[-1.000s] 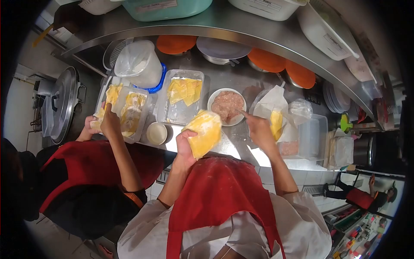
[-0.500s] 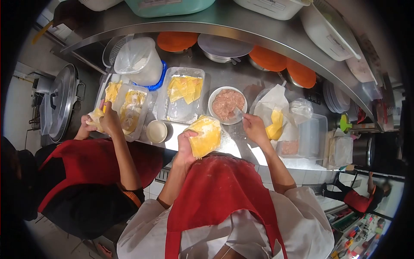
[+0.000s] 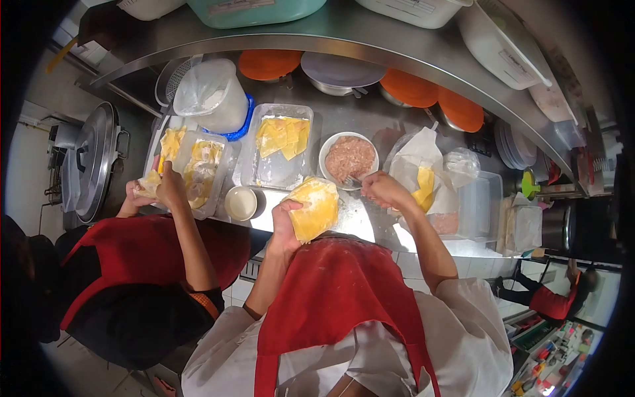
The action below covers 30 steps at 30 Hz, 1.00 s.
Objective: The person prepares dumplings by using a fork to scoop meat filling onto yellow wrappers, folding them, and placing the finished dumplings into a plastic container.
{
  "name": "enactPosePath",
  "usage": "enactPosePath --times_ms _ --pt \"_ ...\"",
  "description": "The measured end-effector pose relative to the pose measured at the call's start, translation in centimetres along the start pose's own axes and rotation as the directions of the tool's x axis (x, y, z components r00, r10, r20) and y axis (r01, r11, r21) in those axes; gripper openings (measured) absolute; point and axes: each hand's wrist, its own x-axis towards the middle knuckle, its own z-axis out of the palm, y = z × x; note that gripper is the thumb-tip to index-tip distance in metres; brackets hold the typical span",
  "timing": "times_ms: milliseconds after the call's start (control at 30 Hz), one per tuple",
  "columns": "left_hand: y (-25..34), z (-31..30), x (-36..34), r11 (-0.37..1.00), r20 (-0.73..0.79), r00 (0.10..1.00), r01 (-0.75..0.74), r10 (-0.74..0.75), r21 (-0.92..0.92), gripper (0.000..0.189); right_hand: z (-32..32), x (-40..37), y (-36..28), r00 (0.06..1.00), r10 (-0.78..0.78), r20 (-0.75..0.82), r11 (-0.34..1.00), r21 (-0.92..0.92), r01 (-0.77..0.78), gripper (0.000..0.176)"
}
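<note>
A stack of floured yellow wrappers (image 3: 316, 206) lies in my left hand (image 3: 285, 223), held just in front of the red apron. My right hand (image 3: 385, 191) is closed on the handle of a small metal utensil (image 3: 353, 180), whose tip touches the near rim area of a white bowl (image 3: 322, 159) of pinkish minced meat (image 3: 348, 159). Behind the wrappers is a clear tray (image 3: 248, 155) with folded yellow pieces (image 3: 284, 136). White paper with a yellow piece (image 3: 424, 188) lies right of the bowl.
At left, a co-worker's hands (image 3: 159, 186) hold a wrapper beside a tray of filled pieces (image 3: 203, 169). A small round cup (image 3: 241, 203), a white tub (image 3: 215, 99) and a clear container (image 3: 481, 205) stand on the counter. A steel shelf (image 3: 278, 41) crosses above.
My right hand has turned and shifted slightly left, and the utensil's tip now sits lower at the bowl's near side. My left hand stays about where it was.
</note>
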Motion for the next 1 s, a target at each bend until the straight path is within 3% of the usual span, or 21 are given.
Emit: enactPosePath --times_ms 67,167,233,300,367,400,500,533,633,733,833,933,1000 --pt "0.0 -0.3 0.1 1.0 0.018 1.0 0.004 -0.004 -0.009 0.058 -1.4 -0.1 0.5 0.968 0.051 0.245 0.916 0.375 -0.143 0.013" --pt "0.0 -0.8 0.3 0.998 0.101 0.995 -0.012 0.018 -0.057 0.059 -2.0 -3.2 -0.9 0.952 -0.075 0.297 0.827 0.551 -0.107 0.02" --pt "0.1 -0.5 -0.2 0.995 0.137 0.99 -0.007 0.02 -0.097 0.061 -0.7 -5.6 -2.5 0.99 -0.125 0.059 0.887 0.453 0.085 0.021" --pt "0.3 -0.1 -0.4 0.989 0.236 0.971 0.011 0.025 -0.148 0.063 1.1 -6.7 -2.6 0.959 -0.237 -0.153 0.88 0.385 0.279 0.024" --pt "0.3 0.3 -0.5 0.976 0.393 0.918 0.045 0.042 -0.211 0.066 2.9 -7.5 -2.2 0.864 -0.375 -0.335 0.802 0.351 0.484 0.026" --pt "0.3 0.6 -0.7 0.971 0.409 0.911 0.044 0.057 -0.233 0.067 3.6 -8.2 -2.3 0.851 -0.354 -0.389 0.784 0.372 0.496 0.03" --pt "0.2 1.8 -1.3 0.955 0.461 0.882 0.05 0.094 -0.291 0.071 5.2 -8.9 -2.7 0.611 -0.565 -0.554 0.72 0.03 0.694 0.03" --pt "0.1 2.2 -1.5 0.95 0.481 0.871 0.06 0.1 -0.306 0.071 5.5 -9.3 -2.7 0.615 -0.539 -0.575 0.712 0.079 0.698 0.031" --pt "-0.1 2.2 -1.6 0.941 0.504 0.86 0.096 0.086 -0.324 0.074 5.9 -8.7 -2.3 0.462 -0.616 -0.639 0.596 0.005 0.803 0.031" --pt "-0.3 1.9 -1.5 0.936 0.532 0.843 0.124 0.076 -0.33 0.074 5.7 -8.7 -3.0 0.375 -0.678 -0.632 0.569 -0.129 0.812 0.03" --pt "-0.4 2.1 -1.5 0.933 0.567 0.821 0.145 0.073 -0.33 0.074 5.6 -8.7 -3.8 0.403 -0.67 -0.623 0.586 -0.111 0.803 0.03" --pt "-0.4 2.6 -1.9 0.932 0.558 0.827 0.145 0.071 -0.333 0.073 5.3 -8.1 -3.7 0.35 -0.735 -0.581 0.553 -0.214 0.805 0.032" --pt "-0.4 2.9 -2.2 0.931 0.54 0.839 0.141 0.067 -0.336 0.073 5.4 -7.8 -3.5 0.365 -0.726 -0.583 0.567 -0.208 0.797 0.033"
